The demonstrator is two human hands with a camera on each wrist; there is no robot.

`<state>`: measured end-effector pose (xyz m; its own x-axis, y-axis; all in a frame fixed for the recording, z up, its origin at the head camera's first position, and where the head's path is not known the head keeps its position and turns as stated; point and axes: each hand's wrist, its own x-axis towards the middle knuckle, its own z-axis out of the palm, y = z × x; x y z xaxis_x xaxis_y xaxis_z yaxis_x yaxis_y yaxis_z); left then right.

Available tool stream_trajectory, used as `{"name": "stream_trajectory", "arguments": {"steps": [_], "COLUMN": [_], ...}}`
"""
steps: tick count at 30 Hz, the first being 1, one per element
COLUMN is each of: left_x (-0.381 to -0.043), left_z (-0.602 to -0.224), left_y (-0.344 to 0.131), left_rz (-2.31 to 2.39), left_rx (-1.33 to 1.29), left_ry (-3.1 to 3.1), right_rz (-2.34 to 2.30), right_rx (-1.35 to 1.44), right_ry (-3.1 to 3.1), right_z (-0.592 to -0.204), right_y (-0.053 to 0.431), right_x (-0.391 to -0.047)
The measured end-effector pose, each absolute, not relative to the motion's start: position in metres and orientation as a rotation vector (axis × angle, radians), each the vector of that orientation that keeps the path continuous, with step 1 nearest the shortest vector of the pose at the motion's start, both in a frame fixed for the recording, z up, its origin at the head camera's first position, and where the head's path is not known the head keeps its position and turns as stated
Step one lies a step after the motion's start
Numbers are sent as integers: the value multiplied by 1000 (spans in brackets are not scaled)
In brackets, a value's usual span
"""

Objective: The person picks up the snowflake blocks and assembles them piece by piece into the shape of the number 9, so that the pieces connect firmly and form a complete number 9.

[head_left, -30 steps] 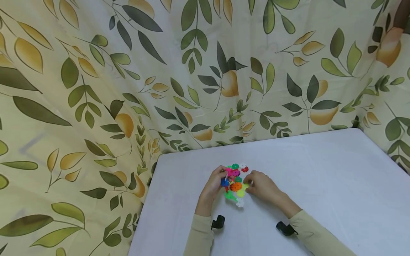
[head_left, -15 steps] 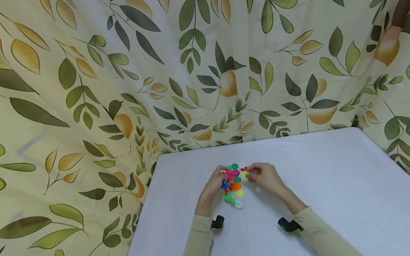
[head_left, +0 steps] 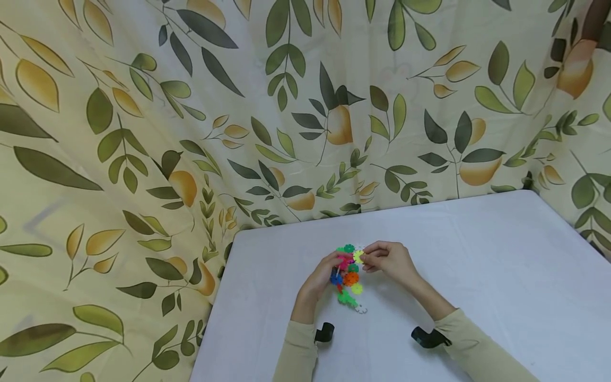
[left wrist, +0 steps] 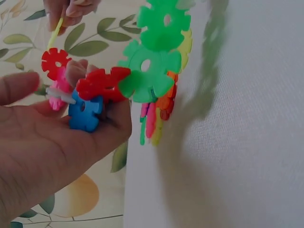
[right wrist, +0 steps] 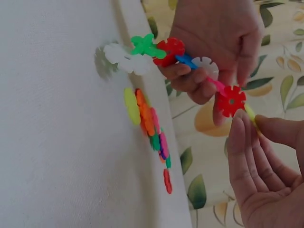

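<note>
Evidently, the left hand (head_left: 317, 273) is gripping a light-looking, stiff-seeming snowflake-disc chain (left wrist: 95, 85), the right hand (head_left: 392, 262) pinching a yellow disc (head_left: 357, 257), apparently best held rim-wise.

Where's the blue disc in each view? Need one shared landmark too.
Head: blue disc below picture centre, slightly to the right, at the left hand.
Left wrist: blue disc left of centre, about mid-height.
Right wrist: blue disc upper half, right of centre, nearly edge-on.
Shared landmark: the yellow disc pinched by the right hand.
</note>
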<state>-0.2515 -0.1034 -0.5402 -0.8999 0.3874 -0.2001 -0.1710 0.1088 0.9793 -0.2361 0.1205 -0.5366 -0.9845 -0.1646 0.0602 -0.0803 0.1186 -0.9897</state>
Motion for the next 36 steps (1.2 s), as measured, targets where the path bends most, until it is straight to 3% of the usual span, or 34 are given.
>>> {"name": "stream_trajectory", "arguments": {"steps": [36], "left_x": [-241], "left_z": [-545], "left_y": [-102], "left_rz": [1843], "left_rx": [280], "left_ry": [1950], "right_rz": [-2089], "right_rx": [-211], "right_ry": [2190], "right_z": [-538], "right_y": [115], "right_x": [-235]}}
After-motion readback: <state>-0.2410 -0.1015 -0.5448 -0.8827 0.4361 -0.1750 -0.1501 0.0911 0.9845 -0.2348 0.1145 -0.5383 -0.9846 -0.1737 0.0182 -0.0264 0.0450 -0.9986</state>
